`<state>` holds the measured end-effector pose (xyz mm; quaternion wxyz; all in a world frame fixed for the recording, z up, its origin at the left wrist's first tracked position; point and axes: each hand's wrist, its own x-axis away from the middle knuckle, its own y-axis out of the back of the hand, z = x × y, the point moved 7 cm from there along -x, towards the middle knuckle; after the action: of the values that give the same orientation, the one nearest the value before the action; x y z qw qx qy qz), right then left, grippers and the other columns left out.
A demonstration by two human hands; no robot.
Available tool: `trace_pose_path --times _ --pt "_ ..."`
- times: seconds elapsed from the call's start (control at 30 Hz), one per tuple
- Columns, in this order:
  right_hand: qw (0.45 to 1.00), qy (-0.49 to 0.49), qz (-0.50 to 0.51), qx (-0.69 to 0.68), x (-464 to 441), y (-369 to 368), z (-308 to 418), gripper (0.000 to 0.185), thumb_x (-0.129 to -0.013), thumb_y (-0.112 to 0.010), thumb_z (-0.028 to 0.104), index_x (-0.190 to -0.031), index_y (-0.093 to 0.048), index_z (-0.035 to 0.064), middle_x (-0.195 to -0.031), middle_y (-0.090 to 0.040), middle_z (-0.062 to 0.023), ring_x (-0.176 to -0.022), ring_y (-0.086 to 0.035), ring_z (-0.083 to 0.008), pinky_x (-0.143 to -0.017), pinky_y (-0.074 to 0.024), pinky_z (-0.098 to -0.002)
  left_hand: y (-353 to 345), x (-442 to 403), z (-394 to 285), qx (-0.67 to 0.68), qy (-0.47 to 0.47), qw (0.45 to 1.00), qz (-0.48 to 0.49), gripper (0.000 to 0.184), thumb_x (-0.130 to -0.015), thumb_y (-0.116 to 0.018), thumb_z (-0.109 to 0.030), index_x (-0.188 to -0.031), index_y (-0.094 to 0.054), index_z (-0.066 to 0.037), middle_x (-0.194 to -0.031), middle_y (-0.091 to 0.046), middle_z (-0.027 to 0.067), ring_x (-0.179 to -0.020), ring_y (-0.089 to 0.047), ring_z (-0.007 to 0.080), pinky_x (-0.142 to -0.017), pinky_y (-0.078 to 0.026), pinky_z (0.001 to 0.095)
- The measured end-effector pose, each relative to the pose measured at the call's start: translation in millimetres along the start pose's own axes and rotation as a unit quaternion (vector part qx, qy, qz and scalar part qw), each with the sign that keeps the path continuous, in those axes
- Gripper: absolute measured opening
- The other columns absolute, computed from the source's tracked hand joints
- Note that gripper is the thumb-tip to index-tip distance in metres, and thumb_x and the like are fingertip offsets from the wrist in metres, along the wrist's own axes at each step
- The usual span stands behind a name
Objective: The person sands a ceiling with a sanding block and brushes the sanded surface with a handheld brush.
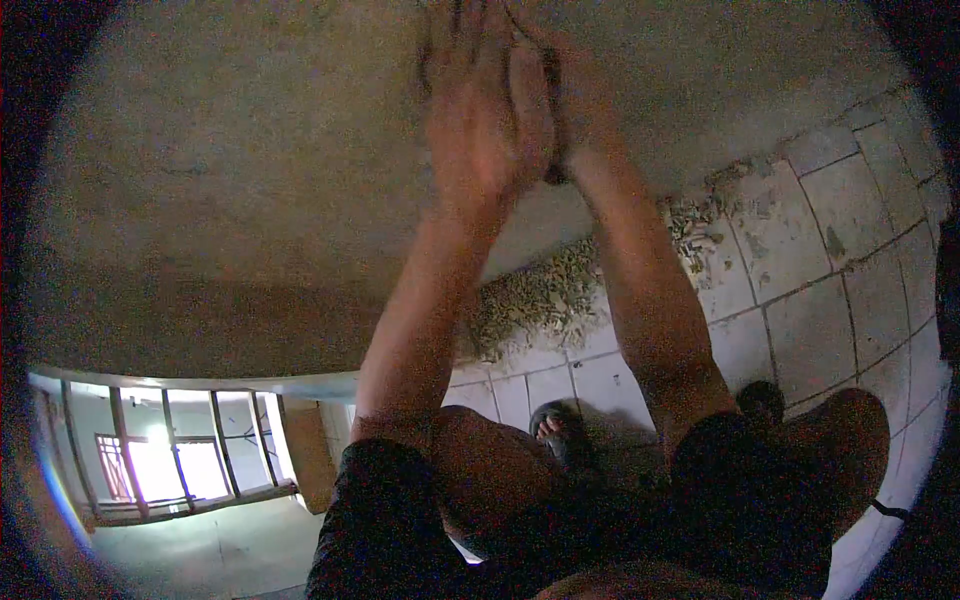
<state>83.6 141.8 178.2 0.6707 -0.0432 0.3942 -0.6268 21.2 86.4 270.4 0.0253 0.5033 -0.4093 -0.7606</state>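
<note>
My left hand (pixel 485 120) and my right hand (pixel 582 95) are raised close together against a rough, grey-brown wall (pixel 250 180). Between them is a dark-handled tool (pixel 556 174), whose lower end sticks out below my right palm. Both hands appear closed around it, the left one with its fingers pointing up along the wall. Motion blur and the upper frame edge hide the fingertips and the tool's working end, so its kind cannot be made out.
Flaky scraped debris (pixel 545 300) lies in a strip along the wall's foot. White floor tiles (pixel 810 230) with dark joints surround my bent knees and sandalled foot (pixel 555 425). At the lower left are a barred opening (pixel 180 450) with bright light and a brown panel (pixel 308 450).
</note>
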Motion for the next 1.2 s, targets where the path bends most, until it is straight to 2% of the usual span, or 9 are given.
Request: trace_pose_path --times 0.13,0.23,0.3,0.53,0.73,0.8,0.9,1.03,1.2 --pt "1.0 0.004 -0.005 -0.012 -15.1 0.0 9.7 0.051 -0.1 -0.043 0.037 -0.145 -0.043 0.0124 -0.131 -0.056 -0.0074 -0.109 -0.055 -0.0203 -0.085 -0.0444 -0.0357 -3.4 -10.6 27.2 -0.006 -0.074 0.996 -0.054 0.052 -0.097 -0.041 -0.027 -0.136 -0.049 0.008 -0.142 -0.046 0.0283 -0.136 -0.037 0.0444 -0.112 -0.023 0.0549" --pt "1.0 0.007 0.002 -0.006 -6.5 -3.5 7.6 0.051 -0.1 -0.043 0.038 -0.145 -0.043 0.0125 -0.131 -0.056 -0.0074 -0.109 -0.055 -0.0203 -0.084 -0.0447 -0.0358 10.4 -5.4 3.8 -0.008 -0.158 0.98 -0.119 0.052 -0.097 -0.041 -0.027 -0.136 -0.048 0.008 -0.142 -0.046 0.0281 -0.136 -0.037 0.0442 -0.112 -0.023 0.0549" --pt "1.0 -0.001 0.01 -0.003 8.3 -6.5 3.2 0.051 -0.1 -0.044 0.038 -0.145 -0.043 0.0126 -0.131 -0.056 -0.0074 -0.108 -0.055 -0.0203 -0.084 -0.0449 -0.0359 16.1 2.2 -23.4 -0.068 0.074 0.992 0.076 0.053 -0.097 -0.042 -0.026 -0.138 -0.046 0.007 -0.144 -0.044 0.0275 -0.137 -0.037 0.0435 -0.111 -0.025 0.0544" --pt "0.999 -0.025 0.032 -0.006 25.4 -10.2 -11.1 0.051 -0.1 -0.044 0.039 -0.145 -0.043 0.0128 -0.13 -0.056 -0.0074 -0.107 -0.055 -0.0203 -0.083 -0.0455 -0.0361 -1.0 29.1 -10.9 -0.087 0.073 0.984 0.135 0.056 -0.097 -0.042 -0.027 -0.142 -0.04 0.007 -0.149 -0.039 0.0251 -0.138 -0.036 0.0427 -0.111 -0.025 0.0543" --pt "0.999 -0.021 0.04 -0.008 16.0 -13.1 -9.9 0.052 -0.1 -0.044 0.039 -0.145 -0.043 0.013 -0.129 -0.057 -0.0074 -0.106 -0.056 -0.0203 -0.081 -0.046 -0.0363 -0.6 20.7 -4.7 -0.077 0.069 0.989 0.104 0.054 -0.097 -0.042 -0.025 -0.141 -0.042 0.007 -0.149 -0.039 0.0246 -0.138 -0.037 0.0411 -0.108 -0.026 0.0556" --pt "0.999 -0.022 0.042 -0.009 11.5 -12.7 -10.3 0.052 -0.1 -0.044 0.04 -0.145 -0.043 0.013 -0.129 -0.057 -0.0074 -0.106 -0.056 -0.0203 -0.081 -0.0462 -0.0364 2.5 19.2 -5.8 -0.099 0.024 0.994 0.049 0.053 -0.097 -0.042 -0.024 -0.139 -0.044 0.007 -0.147 -0.042 0.025 -0.136 -0.04 0.0402 -0.106 -0.028 0.0546" --pt "0.999 -0.025 0.043 -0.008 13.2 -13.2 -11.8 0.052 -0.1 -0.044 0.04 -0.144 -0.043 0.0131 -0.129 -0.057 -0.0074 -0.105 -0.056 -0.0203 -0.08 -0.0465 -0.0365 9.4 10.8 -5.1 -0.104 0.051 0.989 0.092 0.051 -0.097 -0.042 -0.024 -0.137 -0.047 0.007 -0.145 -0.044 0.0252 -0.134 -0.042 0.0398 -0.105 -0.03 0.0537" --pt "0.999 -0.021 0.047 -0.01 10.2 -17.8 -11.8 0.052 -0.1 -0.044 0.04 -0.144 -0.043 0.0133 -0.128 -0.057 -0.0074 -0.105 -0.056 -0.0203 -0.079 -0.0468 -0.0366 13.9 5.4 -1.7 -0.123 0.034 0.989 0.077 0.051 -0.097 -0.042 -0.024 -0.136 -0.048 0.007 -0.144 -0.045 0.0251 -0.134 -0.042 0.0393 -0.105 -0.029 0.0528" --pt "0.999 -0.006 0.033 -0.016 -9.9 -22.6 -7.8 0.052 -0.1 -0.044 0.041 -0.144 -0.043 0.0134 -0.128 -0.058 -0.0074 -0.104 -0.056 -0.0203 -0.078 -0.0473 -0.0368 11.1 6.5 13.0 -0.059 -0.021 0.998 -0.008 0.049 -0.096 -0.044 -0.024 -0.134 -0.05 0.006 -0.144 -0.046 0.0248 -0.135 -0.042 0.039 -0.108 -0.027 0.052"
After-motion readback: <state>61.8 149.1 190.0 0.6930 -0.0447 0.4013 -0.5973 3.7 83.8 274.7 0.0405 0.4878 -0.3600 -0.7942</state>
